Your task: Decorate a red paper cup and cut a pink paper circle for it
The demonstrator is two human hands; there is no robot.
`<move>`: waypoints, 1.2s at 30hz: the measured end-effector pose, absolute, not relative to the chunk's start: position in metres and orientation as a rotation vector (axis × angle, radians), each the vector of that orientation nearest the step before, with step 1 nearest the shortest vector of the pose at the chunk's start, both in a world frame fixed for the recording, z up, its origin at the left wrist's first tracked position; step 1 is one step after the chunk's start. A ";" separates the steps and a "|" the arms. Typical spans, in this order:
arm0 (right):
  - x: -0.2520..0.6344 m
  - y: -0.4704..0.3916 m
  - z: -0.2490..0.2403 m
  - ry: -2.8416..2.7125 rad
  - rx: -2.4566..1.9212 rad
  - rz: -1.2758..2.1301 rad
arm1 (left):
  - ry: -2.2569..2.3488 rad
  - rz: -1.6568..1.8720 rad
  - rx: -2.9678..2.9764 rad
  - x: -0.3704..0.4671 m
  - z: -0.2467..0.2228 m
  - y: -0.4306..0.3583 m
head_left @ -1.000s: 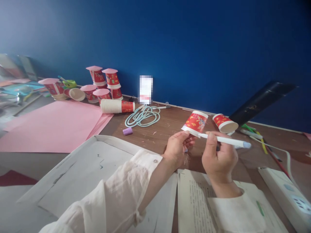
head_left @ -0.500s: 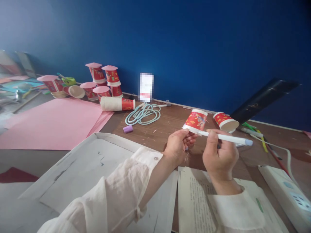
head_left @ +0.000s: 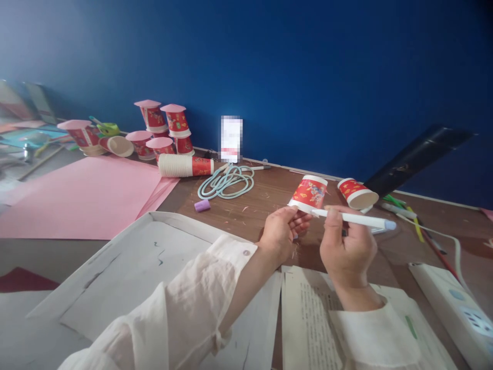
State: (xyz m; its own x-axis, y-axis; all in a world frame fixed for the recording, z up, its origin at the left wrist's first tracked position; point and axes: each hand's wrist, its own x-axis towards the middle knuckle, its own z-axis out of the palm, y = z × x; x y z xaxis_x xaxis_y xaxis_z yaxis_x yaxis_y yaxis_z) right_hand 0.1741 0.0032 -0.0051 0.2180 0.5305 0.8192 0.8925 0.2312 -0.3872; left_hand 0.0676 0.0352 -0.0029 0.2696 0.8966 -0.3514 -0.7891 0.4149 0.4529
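My left hand (head_left: 283, 231) pinches a red printed paper cup (head_left: 309, 192) by its white rim. The cup is upside down and tilted, above the brown table. Closed round a white pen with a pale blue end (head_left: 367, 220) is my right hand (head_left: 346, 244). The pen's tip meets or nearly meets the cup's rim; the exact contact is too small to make out. Just to the right, a second red paper cup (head_left: 356, 193) lies on its side.
At the back left stand cups with pink paper tops (head_left: 175, 121), beside a lying cup stack (head_left: 185, 165). Around them are pink paper (head_left: 88, 195), a coiled cable (head_left: 227, 182) and a purple cap (head_left: 202, 205). A white box lid (head_left: 127, 267), printed paper (head_left: 304, 318) and a power strip (head_left: 450, 295) lie nearer.
The pen and my right hand have shifted very slightly left at the cup's rim. My left hand holds the cup in almost the same pose.
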 end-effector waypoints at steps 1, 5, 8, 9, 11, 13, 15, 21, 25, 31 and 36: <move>0.174 0.003 -0.005 -1.443 -1.433 -0.432 | 0.613 1.144 0.204 0.068 -0.003 0.035; 0.173 0.003 -0.004 -1.453 -1.427 -0.433 | 0.611 1.145 0.210 0.068 -0.005 0.036; 0.172 0.002 -0.003 -1.475 -1.427 -0.429 | 0.603 1.148 0.225 0.068 -0.006 0.035; 0.172 0.002 -0.002 -1.480 -1.426 -0.429 | 0.599 1.150 0.230 0.068 -0.006 0.035; 0.171 0.002 -0.002 -1.492 -1.410 -0.442 | 0.596 1.152 0.236 0.068 -0.007 0.035; 0.171 0.002 -0.002 -1.492 -1.391 -0.470 | 0.596 1.151 0.241 0.069 -0.006 0.035; 0.172 0.002 -0.003 -1.481 -1.385 -0.483 | 0.597 1.154 0.246 0.069 -0.006 0.035; 0.172 0.003 -0.003 -1.464 -1.398 -0.469 | 0.607 1.157 0.249 0.068 -0.006 0.035; 0.172 0.004 -0.004 -1.445 -1.401 -0.494 | 0.606 1.154 0.241 0.069 -0.006 0.035; 0.168 -0.001 0.002 -1.438 -1.419 -0.382 | 0.581 1.160 0.187 0.069 -0.006 0.036; 0.181 0.013 -0.001 -1.107 -1.219 -0.001 | 0.538 1.127 0.150 0.067 -0.005 0.036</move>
State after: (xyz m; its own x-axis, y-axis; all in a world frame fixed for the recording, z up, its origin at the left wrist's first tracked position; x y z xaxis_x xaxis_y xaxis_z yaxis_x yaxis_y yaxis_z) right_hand 0.1809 0.0128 -0.0007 0.5140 0.5348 0.6707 0.5356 0.4106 -0.7379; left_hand 0.0669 0.0362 -0.0046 0.3175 0.8877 -0.3334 -0.8171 0.4345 0.3788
